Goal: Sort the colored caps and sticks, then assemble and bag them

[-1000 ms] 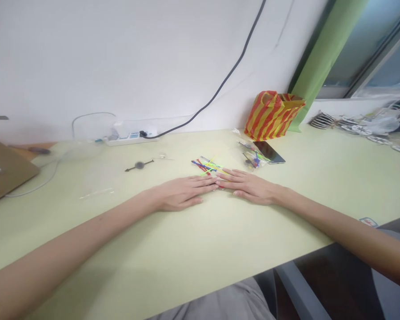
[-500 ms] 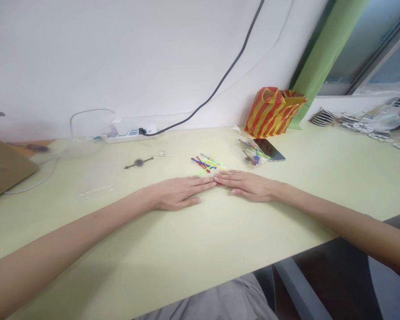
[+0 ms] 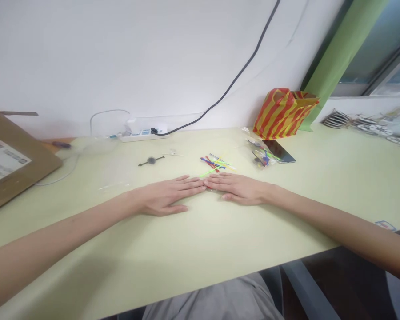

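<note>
My left hand lies flat on the pale table, fingers stretched toward the right. Opposite it, my right hand rests palm down, and the fingertips of both hands meet. Beneath the right fingers a bit of something red and shiny peeks out; its kind is hidden. Just beyond the fingertips is a loose pile of thin coloured plastic pointers, blue, red, yellow and green, looking like clock hands. A dark double-ended pointer with a round middle lies farther left.
Clear bags with coloured parts lie beside a phone. Behind stands a red-yellow striped bag. A power strip with a black cable sits by the wall. A cardboard box occupies the left, striped discs the far right.
Both hands have slid a little to the left relative to the coloured pile, fingertips still together. The view has turned left, showing more of the cardboard box.
</note>
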{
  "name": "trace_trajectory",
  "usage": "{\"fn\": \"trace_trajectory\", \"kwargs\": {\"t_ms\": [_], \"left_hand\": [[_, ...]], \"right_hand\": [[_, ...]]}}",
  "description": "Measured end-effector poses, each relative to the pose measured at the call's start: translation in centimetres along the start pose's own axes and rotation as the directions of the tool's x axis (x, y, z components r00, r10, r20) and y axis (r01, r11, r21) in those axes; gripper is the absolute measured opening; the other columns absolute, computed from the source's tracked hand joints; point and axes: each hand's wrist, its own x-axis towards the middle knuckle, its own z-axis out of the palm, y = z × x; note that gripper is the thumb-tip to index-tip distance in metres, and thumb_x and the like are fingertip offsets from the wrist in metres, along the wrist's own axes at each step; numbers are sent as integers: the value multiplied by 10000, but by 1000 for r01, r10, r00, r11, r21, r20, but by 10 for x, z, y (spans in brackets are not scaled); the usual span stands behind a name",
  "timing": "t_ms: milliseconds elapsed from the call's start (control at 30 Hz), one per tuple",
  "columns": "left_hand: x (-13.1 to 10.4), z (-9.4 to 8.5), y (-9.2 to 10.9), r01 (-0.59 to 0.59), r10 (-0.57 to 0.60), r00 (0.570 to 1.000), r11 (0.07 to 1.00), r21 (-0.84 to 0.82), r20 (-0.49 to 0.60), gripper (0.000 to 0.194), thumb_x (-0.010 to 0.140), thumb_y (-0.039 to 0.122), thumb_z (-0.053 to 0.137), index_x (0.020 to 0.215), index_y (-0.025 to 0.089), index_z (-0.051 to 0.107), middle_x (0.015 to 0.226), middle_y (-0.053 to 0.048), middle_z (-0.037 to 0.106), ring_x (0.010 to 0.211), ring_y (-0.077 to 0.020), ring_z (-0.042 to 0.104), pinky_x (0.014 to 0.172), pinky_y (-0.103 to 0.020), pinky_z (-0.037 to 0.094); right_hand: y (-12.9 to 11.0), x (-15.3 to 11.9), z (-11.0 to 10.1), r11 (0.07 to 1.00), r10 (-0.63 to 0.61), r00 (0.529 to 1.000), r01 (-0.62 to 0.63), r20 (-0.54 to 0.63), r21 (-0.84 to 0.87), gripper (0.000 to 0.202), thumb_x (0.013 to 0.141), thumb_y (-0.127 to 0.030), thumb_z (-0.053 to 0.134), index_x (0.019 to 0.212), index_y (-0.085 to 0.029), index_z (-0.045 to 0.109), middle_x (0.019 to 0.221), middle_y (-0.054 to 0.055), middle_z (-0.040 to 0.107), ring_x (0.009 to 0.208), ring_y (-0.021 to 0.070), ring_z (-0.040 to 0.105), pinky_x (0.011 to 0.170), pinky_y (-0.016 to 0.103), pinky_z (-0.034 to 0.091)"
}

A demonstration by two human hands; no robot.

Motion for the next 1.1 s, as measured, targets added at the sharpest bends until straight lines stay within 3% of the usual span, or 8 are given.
{"fn": "trace_trajectory", "kwargs": {"t_ms": [433, 600, 800, 967, 1033, 1100], "left_hand": [[-12, 6, -9, -4, 3, 999, 1000, -22, -54, 760, 1018, 432, 509, 1648, 264, 118, 1696, -75, 204, 1578, -280, 148, 1308, -487, 102], [-10, 5, -8, 1, 0, 999, 1000, 31, -32, 795, 1019, 461, 498, 1650, 250, 63, 1704, -91, 156, 1583, -289, 122, 1303, -516, 51], [-8, 3, -6, -13, 19, 998, 994, 105, -63, 792, 1012, 482, 487, 1650, 265, 72, 1696, -91, 195, 1567, -290, 208, 1301, -507, 21], [-11, -8, 0, 14, 2, 996, 982, 189, -89, 787, 992, 512, 498, 1648, 290, 124, 1702, -75, 184, 1568, -313, 216, 1293, -520, 5], [-15, -18, 1, 48, -9, 988, 967, 249, -155, 766, 995, 490, 489, 1647, 281, 144, 1697, -77, 217, 1567, -316, 224, 1291, -521, 12], [-18, -28, 3, 114, -23, 957, 947, 300, -290, 703, 1010, 431, 460, 1637, 275, 182, 1682, -87, 274, 1553, -311, 269, 1288, -528, 52]], "right_hand": [[3, 12, 4, 999, -31, 999, 31, -39, 7, 626, 1069, -380, 428, 1645, -284, 200, 1666, 25, 310, 1569, 192, 224, 1297, 459, 218], [1, 12, 2, 998, -44, 999, 43, -27, -42, 673, 1054, -422, 460, 1650, -258, 192, 1669, 68, 312, 1563, 218, 253, 1284, 462, 236], [-3, 14, 0, 995, -36, 998, 31, -58, -92, 714, 1040, -476, 468, 1652, -247, 180, 1668, 130, 310, 1545, 258, 292, 1256, 515, 248], [-1, 10, 0, 993, -3, 977, -23, -214, -117, 620, 1067, -466, 365, 1637, -272, 217, 1619, 122, 405, 1498, 272, 367, 1221, 532, 291], [-1, 5, -2, 990, 46, 947, -86, -319, -111, 548, 1079, -429, 329, 1604, -276, 294, 1551, 130, 486, 1432, 278, 447, 1176, 528, 356], [-1, 1, -5, 987, 102, 918, -143, -383, -79, 493, 1079, -413, 336, 1545, -262, 394, 1451, 145, 564, 1351, 284, 516, 1128, 518, 410]]}}
